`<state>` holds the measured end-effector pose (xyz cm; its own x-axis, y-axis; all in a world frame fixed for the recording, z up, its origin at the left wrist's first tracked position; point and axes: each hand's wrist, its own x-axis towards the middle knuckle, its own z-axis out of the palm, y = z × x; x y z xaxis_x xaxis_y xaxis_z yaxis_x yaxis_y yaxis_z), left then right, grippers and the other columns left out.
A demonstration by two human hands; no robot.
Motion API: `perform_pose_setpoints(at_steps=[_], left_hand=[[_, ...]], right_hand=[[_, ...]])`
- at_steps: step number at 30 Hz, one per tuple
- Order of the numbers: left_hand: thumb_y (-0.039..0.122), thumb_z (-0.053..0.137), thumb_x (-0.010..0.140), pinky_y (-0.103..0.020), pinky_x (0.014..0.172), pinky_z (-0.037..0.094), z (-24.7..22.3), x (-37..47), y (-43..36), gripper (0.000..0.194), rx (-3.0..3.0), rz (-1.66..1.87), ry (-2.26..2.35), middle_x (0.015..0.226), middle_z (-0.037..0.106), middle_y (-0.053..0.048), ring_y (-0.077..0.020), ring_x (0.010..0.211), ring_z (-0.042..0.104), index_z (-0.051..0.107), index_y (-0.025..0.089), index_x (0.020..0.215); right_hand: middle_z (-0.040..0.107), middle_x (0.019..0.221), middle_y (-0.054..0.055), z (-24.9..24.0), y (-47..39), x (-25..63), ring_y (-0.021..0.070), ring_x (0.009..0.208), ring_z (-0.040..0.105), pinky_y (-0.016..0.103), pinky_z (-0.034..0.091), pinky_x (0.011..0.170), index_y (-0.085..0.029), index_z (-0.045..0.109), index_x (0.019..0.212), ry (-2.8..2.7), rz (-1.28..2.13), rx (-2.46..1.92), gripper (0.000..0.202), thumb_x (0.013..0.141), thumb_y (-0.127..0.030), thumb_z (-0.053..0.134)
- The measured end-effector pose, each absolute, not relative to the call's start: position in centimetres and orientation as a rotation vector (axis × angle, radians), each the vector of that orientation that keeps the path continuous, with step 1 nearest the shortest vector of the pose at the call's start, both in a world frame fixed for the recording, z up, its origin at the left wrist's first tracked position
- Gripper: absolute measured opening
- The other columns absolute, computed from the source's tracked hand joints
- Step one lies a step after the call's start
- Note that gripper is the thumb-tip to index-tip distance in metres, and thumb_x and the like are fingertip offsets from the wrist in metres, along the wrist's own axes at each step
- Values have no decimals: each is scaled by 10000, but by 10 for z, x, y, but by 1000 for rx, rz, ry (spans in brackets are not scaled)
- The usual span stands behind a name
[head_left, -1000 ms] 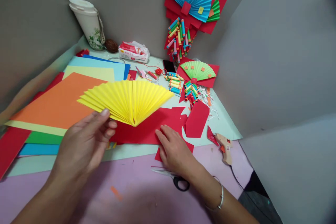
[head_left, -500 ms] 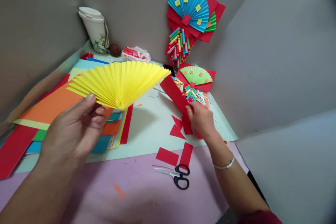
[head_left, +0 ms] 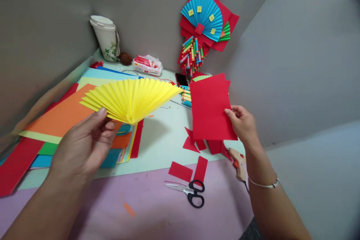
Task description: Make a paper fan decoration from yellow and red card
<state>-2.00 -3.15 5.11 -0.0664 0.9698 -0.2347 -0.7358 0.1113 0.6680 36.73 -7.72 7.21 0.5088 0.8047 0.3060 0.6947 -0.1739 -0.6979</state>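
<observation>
A pleated yellow paper fan (head_left: pixel 132 99) is spread above the table, pinched at its left edge by my left hand (head_left: pixel 90 135). My right hand (head_left: pixel 243 123) grips the right edge of a flat sheet of red paper (head_left: pixel 212 110), which hides most of a green fan behind it. Below that sheet lie red paper scraps (head_left: pixel 191 144) and two small red rectangles (head_left: pixel 180 171). A pair of scissors (head_left: pixel 187 191) with black handles rests beside them. To the right, under my right wrist, is a glue gun (head_left: pixel 239 163).
Stacked coloured paper (head_left: pixel 64 112) covers the left side. At the back stand a white lidded cup (head_left: pixel 105 39), a tissue pack (head_left: pixel 147 65) and a phone (head_left: pixel 181 79). A red decoration with a blue fan (head_left: pixel 204 17) hangs near the wall corner. Rolled paper tubes (head_left: pixel 186 95) lie behind the red sheet.
My right hand has moved right and turned the red paper, so its broad face now shows. The glue gun has come into view. My left hand still holds the fan; the view has shifted slightly.
</observation>
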Motion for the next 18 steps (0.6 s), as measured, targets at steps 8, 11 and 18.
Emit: perform_pose_setpoints(at_steps=[8,11,18], left_hand=[[-6,494,887,-94,411,453,51,-27,-32,158,386,1456,723,788,575,-6,-47,555,542,619,83,922],[-3,491,888,-106,423,468,52,-22,-33,154,380,1439,771,756,554,-10,-58,557,533,612,89,866],[15,495,891,-81,412,443,62,-12,-38,173,315,1403,884,718,529,1,-43,520,488,608,111,801]], right_hand=[[486,530,-62,51,-136,291,111,466,422,228,292,462,-222,599,762,-1498,771,-1985,176,790,-395,612],[546,560,-35,52,-140,306,138,509,487,246,309,495,-230,601,757,-1570,361,-2219,125,796,-342,560],[553,529,-22,104,-150,359,147,452,490,257,321,446,-228,613,770,-1308,273,-2317,195,759,-423,606]])
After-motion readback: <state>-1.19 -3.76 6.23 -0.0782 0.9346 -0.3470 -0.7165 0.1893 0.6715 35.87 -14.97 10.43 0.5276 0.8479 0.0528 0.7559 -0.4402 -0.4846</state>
